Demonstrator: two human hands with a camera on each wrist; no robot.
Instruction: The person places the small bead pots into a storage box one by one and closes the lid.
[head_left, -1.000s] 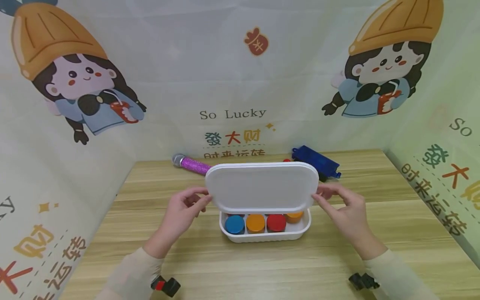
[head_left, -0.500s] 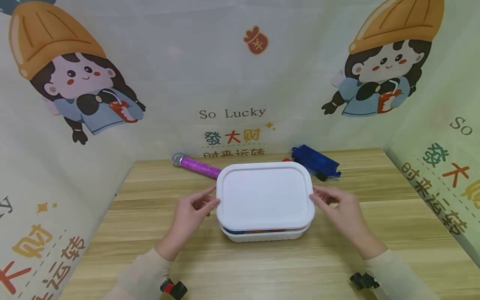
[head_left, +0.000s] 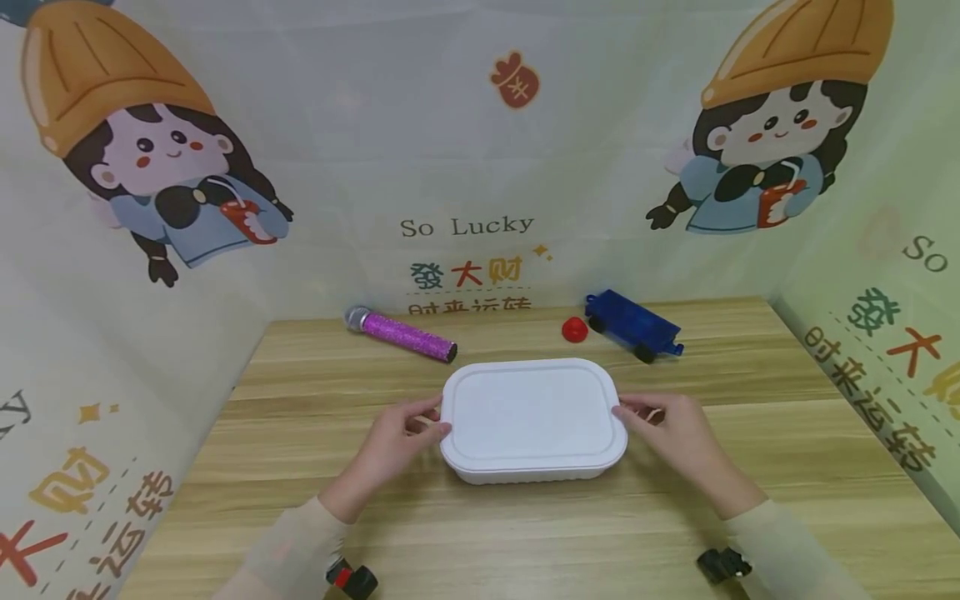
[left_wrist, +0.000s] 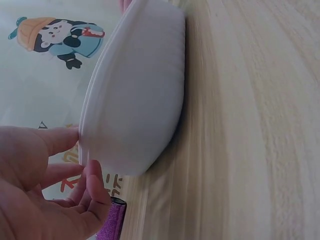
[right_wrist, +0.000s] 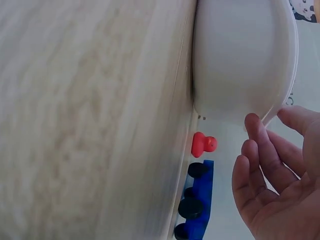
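A white lid lies flat over a white box on the table, its edge close on the box's rim all round. My left hand pinches the lid's left edge between thumb and fingers. At the opposite end, my right hand holds the lid's right edge the same way. In the left wrist view, the left hand has its fingertips at the rim, with the box wall beyond. The right wrist view has the right hand's fingers under the rim. What lies inside the box is hidden.
Behind the box, a purple glitter microphone lies at the back left. A small red toy and a blue toy wagon with black wheels stand at the back right. A printed cloth closes off the table's back and sides.
The lid has come down from a tilted position and now covers the box and its colored round pieces. Both hands lowered with it. The red toy and the microphone's end have come into view.
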